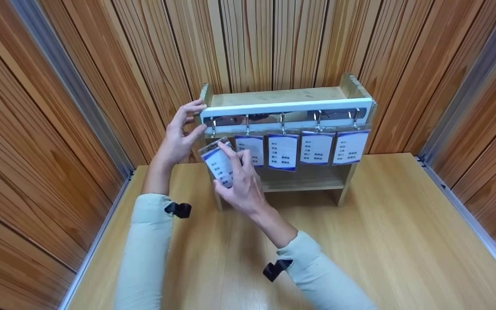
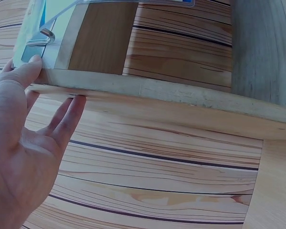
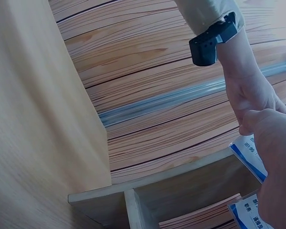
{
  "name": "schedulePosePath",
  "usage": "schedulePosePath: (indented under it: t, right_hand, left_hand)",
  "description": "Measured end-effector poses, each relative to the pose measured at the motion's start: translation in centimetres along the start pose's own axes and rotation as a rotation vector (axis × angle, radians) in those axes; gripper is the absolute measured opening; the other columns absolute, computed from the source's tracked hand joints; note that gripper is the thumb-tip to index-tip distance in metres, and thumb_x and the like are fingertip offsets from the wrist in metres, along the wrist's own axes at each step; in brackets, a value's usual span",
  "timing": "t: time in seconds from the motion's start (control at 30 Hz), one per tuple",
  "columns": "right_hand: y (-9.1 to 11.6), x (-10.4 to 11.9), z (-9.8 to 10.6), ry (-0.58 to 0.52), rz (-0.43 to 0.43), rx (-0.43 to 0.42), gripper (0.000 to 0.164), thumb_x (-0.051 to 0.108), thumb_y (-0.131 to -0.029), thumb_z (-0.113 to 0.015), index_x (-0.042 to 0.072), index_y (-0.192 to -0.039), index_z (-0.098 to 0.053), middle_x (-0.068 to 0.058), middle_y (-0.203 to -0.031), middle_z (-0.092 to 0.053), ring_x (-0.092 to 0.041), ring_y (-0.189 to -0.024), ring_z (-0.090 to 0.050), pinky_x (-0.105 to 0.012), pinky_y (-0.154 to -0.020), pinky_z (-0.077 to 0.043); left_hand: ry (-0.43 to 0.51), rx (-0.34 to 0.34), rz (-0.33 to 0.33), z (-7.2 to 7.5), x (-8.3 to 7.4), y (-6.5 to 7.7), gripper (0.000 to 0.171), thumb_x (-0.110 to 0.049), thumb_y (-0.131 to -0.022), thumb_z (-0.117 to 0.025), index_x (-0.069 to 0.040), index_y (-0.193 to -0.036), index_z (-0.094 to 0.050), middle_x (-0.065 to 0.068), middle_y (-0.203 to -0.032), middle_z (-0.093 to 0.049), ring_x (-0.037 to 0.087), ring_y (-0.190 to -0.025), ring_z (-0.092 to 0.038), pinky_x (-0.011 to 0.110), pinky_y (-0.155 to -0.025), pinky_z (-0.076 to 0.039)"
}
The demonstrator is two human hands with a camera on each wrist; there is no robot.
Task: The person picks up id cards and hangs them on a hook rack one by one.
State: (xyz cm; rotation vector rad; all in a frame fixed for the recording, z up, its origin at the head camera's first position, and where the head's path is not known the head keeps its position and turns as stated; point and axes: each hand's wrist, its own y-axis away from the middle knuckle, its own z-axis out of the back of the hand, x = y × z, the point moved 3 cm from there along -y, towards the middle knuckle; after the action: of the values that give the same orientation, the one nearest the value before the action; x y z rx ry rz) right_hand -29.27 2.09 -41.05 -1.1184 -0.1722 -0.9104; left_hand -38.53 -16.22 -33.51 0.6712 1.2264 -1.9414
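A wooden shelf [image 1: 278,98] stands against the back wall with a white-framed hook rail [image 1: 291,104] along its front. My left hand [image 1: 179,140] grips the shelf's left end; in the left wrist view, the thumb presses the rail and the fingertips touch the outer side panel [image 2: 181,98]. My right hand [image 1: 243,185] pinches a clear-sleeved badge [image 1: 218,165], tilted just below the leftmost hook [image 1: 213,128]. Whether its sleeve is on that hook, I cannot tell. In the right wrist view, the right hand [image 3: 279,157] hides much of the badge [image 3: 249,155].
Several similar badges hang in a row to the right, such as the white-and-blue badge [image 1: 282,151]. The shelf stands on a light wooden tabletop [image 1: 403,241]. Wood-panelled walls [image 1: 50,129] with metal corner strips enclose it on the left, back and right.
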Motion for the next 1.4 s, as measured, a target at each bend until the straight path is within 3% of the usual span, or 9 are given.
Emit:
schedulePosePath:
  t: [0.57, 0.83, 1.4]
  right_hand:
    - [-1.6, 0.7, 0.1, 0.029, 0.013, -0.006, 0.088, 0.008, -0.091, -0.089, 0.015, -0.168, -0.048, -0.016, -0.131, -0.048, -0.027, -0.116, -0.06, -0.037, -0.092, -0.067]
    - [-1.9, 0.3, 0.1, 0.025, -0.013, -0.01, 0.09, 0.005, -0.089, -0.091, 0.015, -0.169, -0.049, -0.018, -0.132, -0.048, -0.03, -0.116, -0.061, -0.039, -0.088, -0.067]
    - [-2.2, 0.7, 0.1, 0.065, -0.078, 0.039, 0.091, 0.01, -0.092, -0.091, 0.019, -0.171, -0.047, -0.019, -0.137, -0.049, -0.03, -0.119, -0.063, -0.04, -0.089, -0.068]
  left_hand:
    - [0.011, -0.006, 0.016, 0.1, 0.2, 0.1, 0.042, -0.011, -0.114, -0.064, -0.014, -0.155, -0.057, 0.003, -0.182, -0.042, 0.044, -0.156, -0.049, 0.073, -0.124, -0.048]
    - [0.004, -0.004, -0.023, 0.0, 0.0, -0.1, 0.043, -0.009, -0.113, -0.065, -0.01, -0.155, -0.056, 0.008, -0.181, -0.042, 0.041, -0.16, -0.047, 0.071, -0.126, -0.046]
    - [0.01, 0.002, -0.002, 0.1, -0.2, 0.1, 0.043, -0.009, -0.114, -0.063, -0.012, -0.156, -0.055, 0.005, -0.182, -0.041, 0.042, -0.157, -0.049, 0.071, -0.125, -0.049]
